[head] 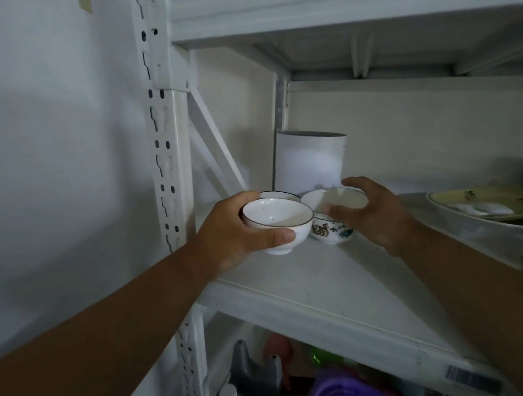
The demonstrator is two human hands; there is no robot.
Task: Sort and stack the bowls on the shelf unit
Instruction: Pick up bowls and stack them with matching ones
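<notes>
My left hand point(235, 238) grips a small white bowl with a dark rim point(278, 218), its foot at the level of the white shelf board point(334, 285). Right behind it sits another dark-rimmed white bowl point(279, 194), mostly hidden. My right hand point(376, 213) holds a plain white bowl point(334, 198) by its rim. That bowl sits in or just over a patterned bowl with brown and green motifs point(331, 230), which stands on the shelf.
A tall white cylindrical container point(310, 162) stands at the back of the shelf. Large plates and a dish point(482, 213) are stacked at the right. The slotted shelf post point(163, 142) rises at the left. Below, the lower shelf holds a purple basket point(349, 390) and other items.
</notes>
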